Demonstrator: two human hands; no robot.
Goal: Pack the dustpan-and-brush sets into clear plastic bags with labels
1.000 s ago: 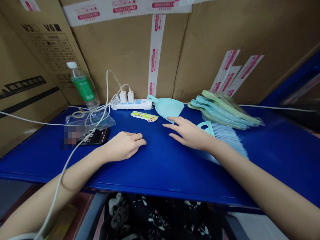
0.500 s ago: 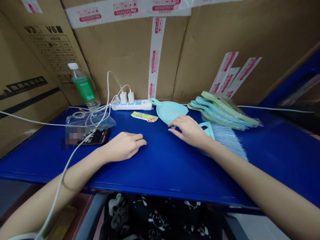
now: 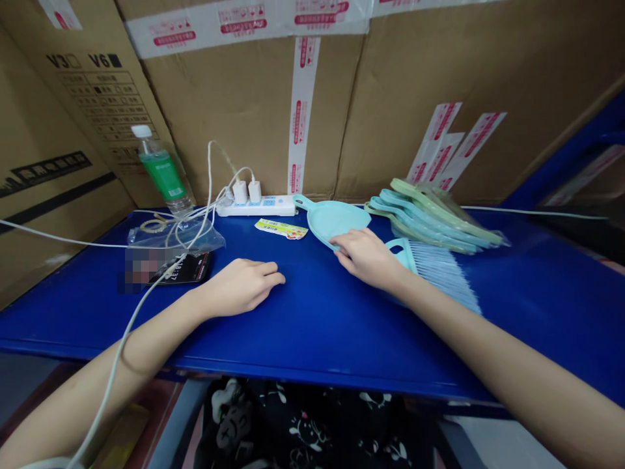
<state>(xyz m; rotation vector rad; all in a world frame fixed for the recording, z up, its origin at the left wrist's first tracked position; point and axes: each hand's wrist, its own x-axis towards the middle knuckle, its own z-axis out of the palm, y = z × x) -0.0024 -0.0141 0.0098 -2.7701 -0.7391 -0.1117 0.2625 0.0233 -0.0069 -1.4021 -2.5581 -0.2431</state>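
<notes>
My right hand [image 3: 365, 258] grips the near edge of a small light-blue dustpan [image 3: 334, 220] lying on the blue shelf [image 3: 312, 312], its fingers curled over the rim. Under my right wrist lies a light-blue hand brush [image 3: 437, 270] with pale bristles. My left hand [image 3: 244, 284] rests on the shelf with loosely curled fingers and holds nothing. A small yellow-green label [image 3: 282, 228] lies just left of the dustpan.
A stack of bagged blue and green dustpans [image 3: 432, 218] sits at the back right. A white power strip [image 3: 256, 204] with chargers and cables, a green-labelled bottle [image 3: 163, 172], a plastic bag [image 3: 173, 236] and a black card [image 3: 183, 268] are at the left. Cardboard boxes [image 3: 415, 91] wall the back.
My right hand moved forward from flat on the shelf to the dustpan and closed on its edge; the dustpan shifted slightly right. My left hand stayed still.
</notes>
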